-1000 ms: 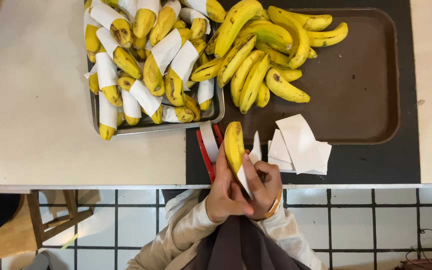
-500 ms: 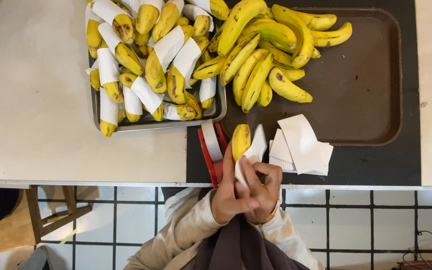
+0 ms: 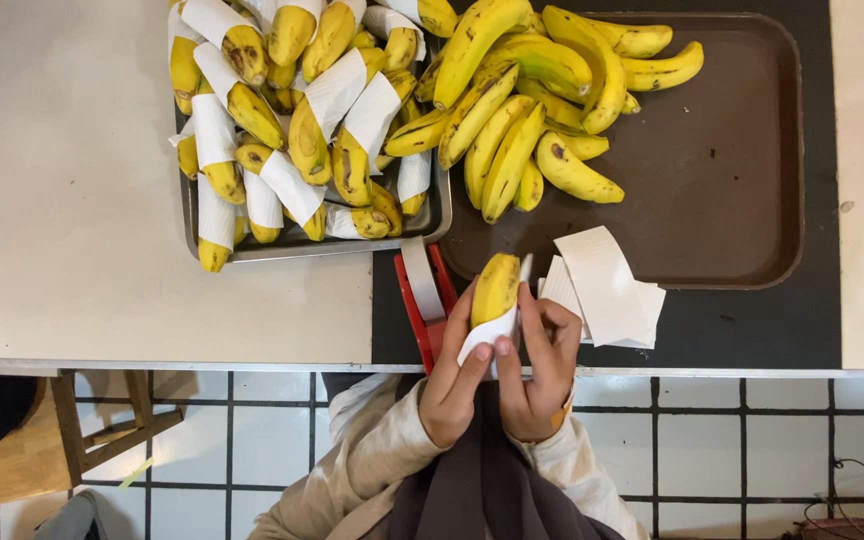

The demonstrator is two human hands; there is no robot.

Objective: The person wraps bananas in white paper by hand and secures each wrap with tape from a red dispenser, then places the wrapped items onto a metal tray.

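Head camera view, looking straight down:
- pale cream tabletop with a black mat at its right
- wide brown plastic tray holding a heap of bare yellow bananas
- shallow metal tray to its left, piled with bananas banded in white paper
- loose stack of white paper slips just right of the hands
- red tape dispenser touching the left hand
- left hand and right hand both grasping one small yellow banana, its long axis pointing away from the body, white paper strip around its lower end
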